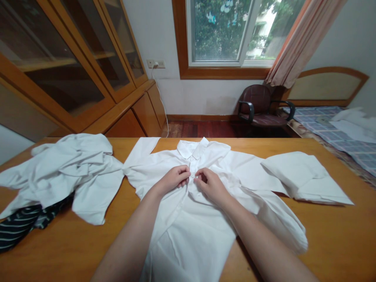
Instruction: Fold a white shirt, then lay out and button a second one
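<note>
A white shirt (pixel 194 239) lies spread on the wooden table, its collar (pixel 192 148) toward the far edge and its sleeves out to the sides. Both hands work at the button front, just below the collar. My left hand (pixel 176 177) has its fingers closed on the left edge of the front opening. My right hand (pixel 209 183) pinches the other edge, thumb and forefinger together, close to a small button. Only a narrow gap separates the two hands. The fabric between the right fingertips is partly hidden.
A crumpled pile of white clothes (pixel 73 164) lies at the left, with a black striped cloth (pixel 20 227) under it. A folded white garment (pixel 308 176) touches the right sleeve. Beyond the wooden table (pixel 337 235) stand an office chair (pixel 258 105), a bed (pixel 323 121) and a glass-door cabinet (pixel 117 94).
</note>
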Demonstrator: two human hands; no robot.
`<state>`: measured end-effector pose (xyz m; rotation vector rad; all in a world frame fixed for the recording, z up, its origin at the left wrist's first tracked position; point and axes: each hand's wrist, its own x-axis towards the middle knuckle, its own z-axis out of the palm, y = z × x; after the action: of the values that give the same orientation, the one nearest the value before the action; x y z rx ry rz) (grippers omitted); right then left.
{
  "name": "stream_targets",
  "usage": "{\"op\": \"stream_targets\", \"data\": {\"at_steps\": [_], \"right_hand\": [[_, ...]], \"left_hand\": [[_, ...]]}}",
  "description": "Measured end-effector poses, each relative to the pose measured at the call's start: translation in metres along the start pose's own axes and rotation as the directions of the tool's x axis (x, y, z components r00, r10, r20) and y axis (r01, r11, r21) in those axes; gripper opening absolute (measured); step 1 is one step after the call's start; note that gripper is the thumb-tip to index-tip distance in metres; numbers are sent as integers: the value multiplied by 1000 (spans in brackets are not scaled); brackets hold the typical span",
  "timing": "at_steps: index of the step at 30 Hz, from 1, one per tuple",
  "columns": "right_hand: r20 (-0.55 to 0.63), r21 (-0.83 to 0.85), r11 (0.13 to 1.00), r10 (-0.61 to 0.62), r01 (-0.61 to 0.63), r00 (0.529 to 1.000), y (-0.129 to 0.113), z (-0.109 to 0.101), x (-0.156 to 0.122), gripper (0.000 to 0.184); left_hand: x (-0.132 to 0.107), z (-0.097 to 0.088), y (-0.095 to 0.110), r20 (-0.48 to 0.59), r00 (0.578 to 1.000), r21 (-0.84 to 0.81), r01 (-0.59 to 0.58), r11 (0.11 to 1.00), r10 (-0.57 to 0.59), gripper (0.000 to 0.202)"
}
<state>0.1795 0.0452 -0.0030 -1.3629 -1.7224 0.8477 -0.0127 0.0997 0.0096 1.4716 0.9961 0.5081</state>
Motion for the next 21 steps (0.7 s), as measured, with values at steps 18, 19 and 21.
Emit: {"op": "stream_targets", "data": {"at_steps": [18,19,21], "right_hand": [[-83,-87,993,-84,77,993,3,-1,1,12],[-93,-92,993,-82,74,992,3,-1,1,13],[-111,-99,992,-82,72,990,4,-1,1,14]], "left_hand": [[-1,-4,3,17,1000,-25,6,1000,-5,31],[-1,-4,2,13,1000,-27,4,1000,-4,31],[-1,-2,2,1,1000,-15,-12,1000,13,31]]}}
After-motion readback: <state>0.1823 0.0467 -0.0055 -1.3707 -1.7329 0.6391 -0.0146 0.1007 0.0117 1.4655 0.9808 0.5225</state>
